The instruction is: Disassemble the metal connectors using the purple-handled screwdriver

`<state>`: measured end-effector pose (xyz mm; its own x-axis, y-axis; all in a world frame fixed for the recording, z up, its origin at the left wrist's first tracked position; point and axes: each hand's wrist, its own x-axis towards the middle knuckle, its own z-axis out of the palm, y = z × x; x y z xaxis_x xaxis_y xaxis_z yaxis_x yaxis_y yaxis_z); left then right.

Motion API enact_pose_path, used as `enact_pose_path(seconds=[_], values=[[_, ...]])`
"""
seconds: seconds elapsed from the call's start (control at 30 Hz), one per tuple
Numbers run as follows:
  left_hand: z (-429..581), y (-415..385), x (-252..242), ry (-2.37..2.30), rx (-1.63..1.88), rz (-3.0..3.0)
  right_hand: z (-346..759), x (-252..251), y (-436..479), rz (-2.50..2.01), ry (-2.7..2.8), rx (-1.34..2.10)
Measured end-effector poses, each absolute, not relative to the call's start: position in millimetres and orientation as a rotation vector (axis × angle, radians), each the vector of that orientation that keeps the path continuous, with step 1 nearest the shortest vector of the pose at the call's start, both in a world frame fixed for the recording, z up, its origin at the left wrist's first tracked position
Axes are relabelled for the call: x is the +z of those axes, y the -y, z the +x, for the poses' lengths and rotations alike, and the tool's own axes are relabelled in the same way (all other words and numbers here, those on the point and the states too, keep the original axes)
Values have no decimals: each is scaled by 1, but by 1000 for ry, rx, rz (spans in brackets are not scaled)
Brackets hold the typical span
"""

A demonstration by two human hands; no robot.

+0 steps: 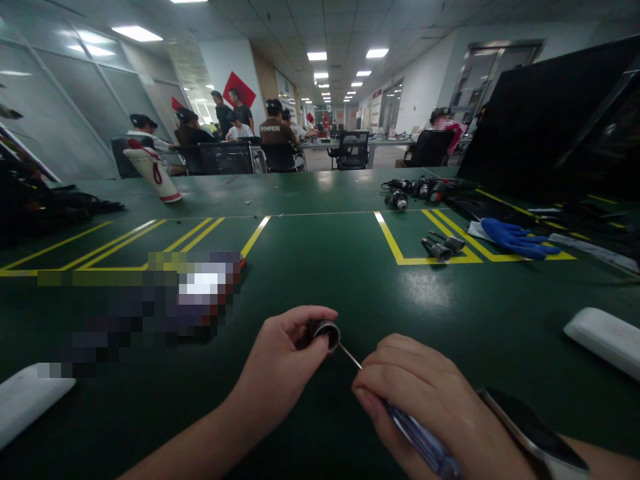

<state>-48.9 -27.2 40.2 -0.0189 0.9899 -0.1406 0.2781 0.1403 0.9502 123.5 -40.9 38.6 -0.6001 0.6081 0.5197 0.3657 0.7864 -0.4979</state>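
Observation:
My left hand (pixel 280 363) is closed around a small round black part with a metal rim (pixel 325 331), held just above the green table (pixel 320 267). My right hand (pixel 425 400) grips a screwdriver with a clear blue handle (pixel 420 440). Its thin metal shaft (pixel 350 355) points up and left, and its tip reaches the rim of the round part. A watch (pixel 535 433) sits on my right wrist.
Two small metal cylinders (pixel 443 245) lie inside a yellow-taped box, beside a blue glove (pixel 517 238). More black parts (pixel 413 190) lie further back near a dark monitor (pixel 550 120). White pads (pixel 603 339) sit at both table edges. Several people sit at far desks.

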Motion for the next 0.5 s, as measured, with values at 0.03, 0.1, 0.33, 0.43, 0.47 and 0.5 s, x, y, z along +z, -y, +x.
enact_pose_path(seconds=[0.03, 0.1, 0.33, 0.43, 0.47, 0.5], values=[[-49, 27, 40, -1473, 958, 1300, 124, 39, 41, -720, 2278, 442], [-48, 27, 39, -1460, 959, 1300, 123, 40, 42, -729, 2290, 438], [-47, 27, 39, -1466, 959, 1257, 122, 39, 43, -725, 2289, 439], [-48, 28, 44, -1402, 950, 1147, 123, 41, 41, -684, 2248, 495], [-48, 28, 46, -1370, 945, 1110, 124, 42, 41, -659, 2232, 519], [-48, 28, 47, -1339, 942, 1079, 125, 43, 40, -636, 2216, 538]])
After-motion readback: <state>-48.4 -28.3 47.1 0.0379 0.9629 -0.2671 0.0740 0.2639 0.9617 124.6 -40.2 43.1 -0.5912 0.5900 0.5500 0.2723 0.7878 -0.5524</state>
